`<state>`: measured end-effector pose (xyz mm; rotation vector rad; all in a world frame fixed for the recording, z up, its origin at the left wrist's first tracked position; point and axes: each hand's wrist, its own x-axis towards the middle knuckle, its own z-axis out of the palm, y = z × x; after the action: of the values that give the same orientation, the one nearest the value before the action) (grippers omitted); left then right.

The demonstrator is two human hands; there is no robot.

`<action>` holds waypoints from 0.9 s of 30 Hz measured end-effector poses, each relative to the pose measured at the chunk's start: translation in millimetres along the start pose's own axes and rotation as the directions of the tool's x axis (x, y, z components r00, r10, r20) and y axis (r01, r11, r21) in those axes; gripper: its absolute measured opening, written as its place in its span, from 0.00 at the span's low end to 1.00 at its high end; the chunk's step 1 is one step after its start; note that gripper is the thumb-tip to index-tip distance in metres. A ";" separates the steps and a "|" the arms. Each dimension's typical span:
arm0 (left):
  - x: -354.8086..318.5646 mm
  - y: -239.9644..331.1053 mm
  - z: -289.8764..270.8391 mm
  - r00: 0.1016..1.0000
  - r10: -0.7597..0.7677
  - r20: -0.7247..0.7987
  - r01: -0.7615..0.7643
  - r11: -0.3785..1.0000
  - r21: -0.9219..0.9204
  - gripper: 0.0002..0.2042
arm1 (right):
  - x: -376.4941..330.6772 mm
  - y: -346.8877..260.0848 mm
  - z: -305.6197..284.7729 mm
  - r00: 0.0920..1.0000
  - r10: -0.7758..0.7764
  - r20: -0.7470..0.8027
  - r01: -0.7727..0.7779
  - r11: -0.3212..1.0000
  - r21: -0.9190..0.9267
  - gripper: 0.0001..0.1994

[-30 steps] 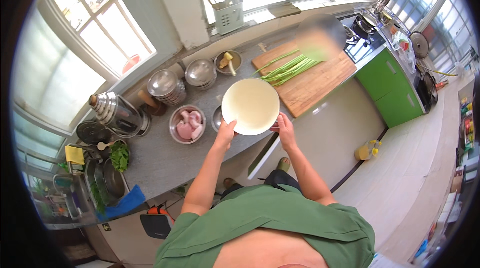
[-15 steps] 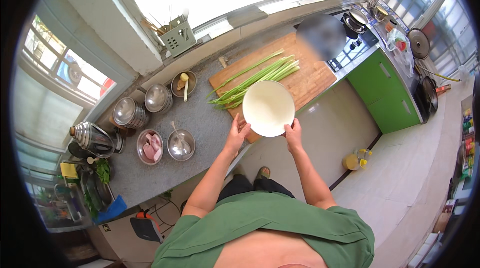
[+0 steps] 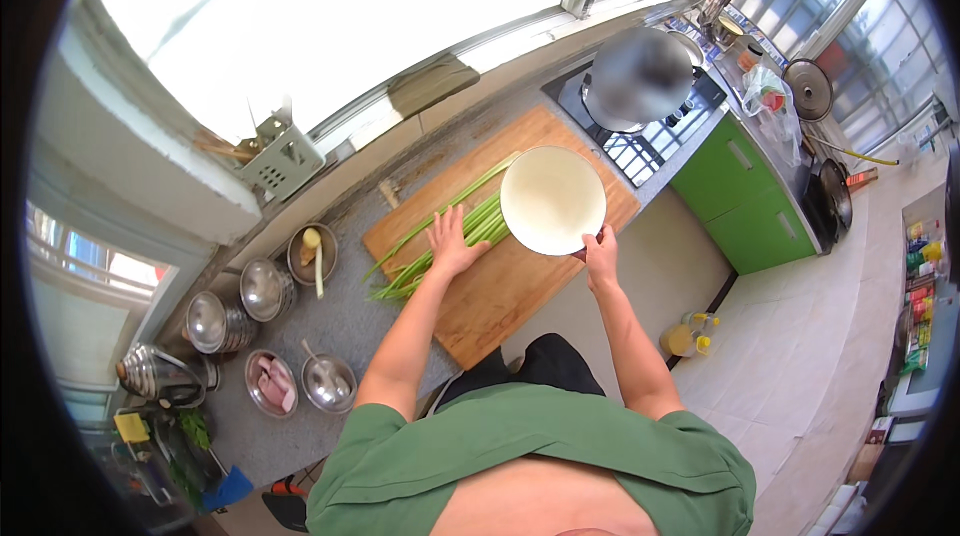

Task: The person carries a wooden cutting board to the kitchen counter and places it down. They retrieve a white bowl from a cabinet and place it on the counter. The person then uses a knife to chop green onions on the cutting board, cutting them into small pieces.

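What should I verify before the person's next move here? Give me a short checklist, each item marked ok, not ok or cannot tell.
1. Right hand holding the white bowl at its rim: ok.
2. White bowl holding nothing visible: ok.
3. Left hand, spread over the green stalks, pressing firmly: cannot tell.
4. Green stalks wholly on the cutting board: not ok, some tips stick out past its left edge.
5. White bowl lifted off what lies beneath: cannot tell from this overhead view.
6. Raw meat inside its metal bowl: ok.
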<state>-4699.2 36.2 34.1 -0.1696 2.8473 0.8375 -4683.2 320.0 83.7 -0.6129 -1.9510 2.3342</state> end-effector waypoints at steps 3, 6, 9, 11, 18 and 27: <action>32.8 -0.7 6.1 0.997 -0.061 0.055 0.054 0.992 0.113 0.57 | 43.0 -1.8 -0.4 0.998 0.029 -0.050 -0.029 1.000 0.007 0.14; 44.3 -0.8 9.3 0.996 -0.077 0.045 0.068 0.982 0.175 0.58 | 107.5 0.1 0.3 0.999 0.001 -0.050 0.001 0.999 0.046 0.15; 31.2 20.0 10.8 0.991 -0.114 0.066 0.098 0.974 0.206 0.57 | 170.3 11.8 1.8 0.999 -0.010 -0.038 0.011 1.000 0.027 0.17; 19.1 23.9 22.7 0.995 -0.085 -0.056 0.094 0.979 0.182 0.50 | 203.4 15.8 8.6 0.999 0.018 -0.026 -0.019 0.999 -0.031 0.18; -15.1 52.0 58.3 0.962 -0.209 -0.173 0.234 0.963 0.136 0.42 | 266.4 30.2 36.0 0.988 0.105 0.112 -0.092 0.989 -0.111 0.19; -11.9 83.5 63.3 0.951 -0.282 -0.126 0.302 0.936 0.182 0.55 | 241.5 70.2 24.8 0.945 0.217 0.244 -0.052 0.837 -0.544 0.20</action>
<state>-4692.4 141.2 27.9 -0.6062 2.8701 0.4923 -4898.3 349.0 -45.9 -0.4445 -2.8278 2.0335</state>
